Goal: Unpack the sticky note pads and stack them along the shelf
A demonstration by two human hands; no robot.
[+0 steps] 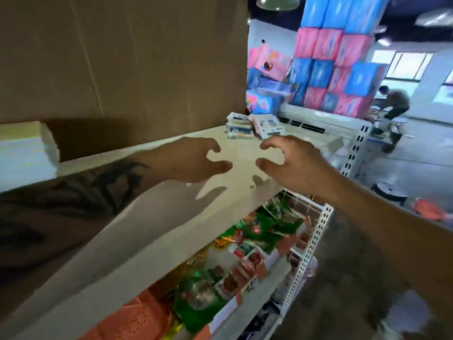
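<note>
Both hands over bare shelf (pixel 152 231), holding nothing: left hand (pixel 188 160) and right hand (pixel 291 163) face each other, fingers loosely curled, gap between them. Looks like between pads, reaching for the next. Sticky note pads (pixel 241 127) sit just beyond the fingertips, small pile by a tilted packet (pixel 268 126). Long axis of the pile seems to run along the shelf; blurred, facing unclear. Next: reach forward, grip a pack, unwrap. Cardboard box (pixel 122 57) behind left hand
</note>
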